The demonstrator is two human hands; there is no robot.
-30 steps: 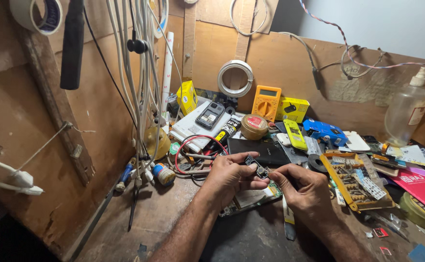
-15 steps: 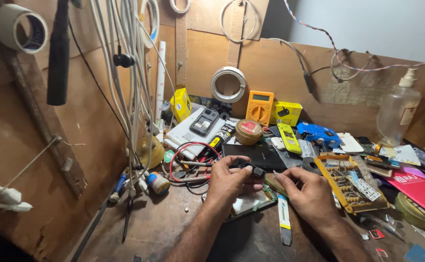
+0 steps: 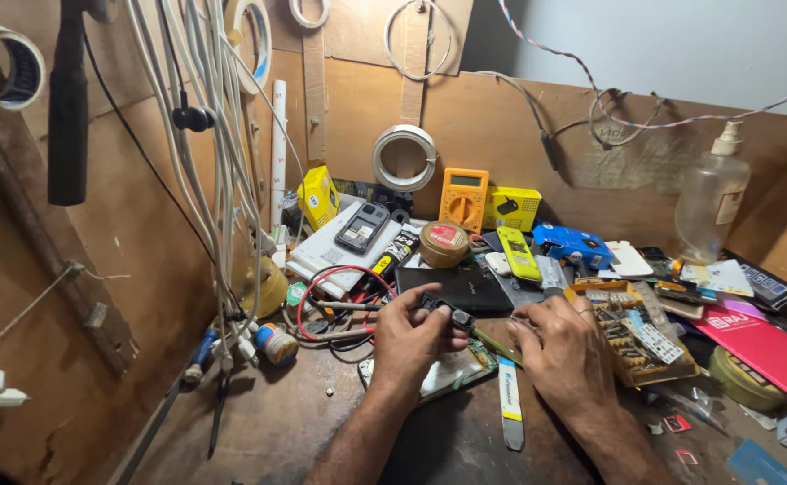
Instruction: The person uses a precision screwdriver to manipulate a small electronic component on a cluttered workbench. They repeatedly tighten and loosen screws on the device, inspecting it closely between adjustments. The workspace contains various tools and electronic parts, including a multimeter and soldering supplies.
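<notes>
- I am pinching a small black part between the thumb and fingertips of my left hand, fingers curled shut around it.
- My right hand is resting just to the right of that part, fingers bent inward; they are closing on something thin, but I cannot tell what it is from here.
- The black part is hovering just above an opened phone that is lying flat on the wooden bench, directly under and between both hands.
- A flat grey pry tool is lying just right of the phone, on its near side, beside my right wrist.
- A black slab-like device is sitting just behind the phone, touching the far side of my fingers' working space.
- A tray of small parts is sitting to the right of the phone, just beyond my right hand.
- Red and black leads are looping to the left of the phone, near my left hand.
- An orange multimeter is leaning against the back board, well behind the phone.
- A clear pump bottle is standing far right of the phone.
</notes>
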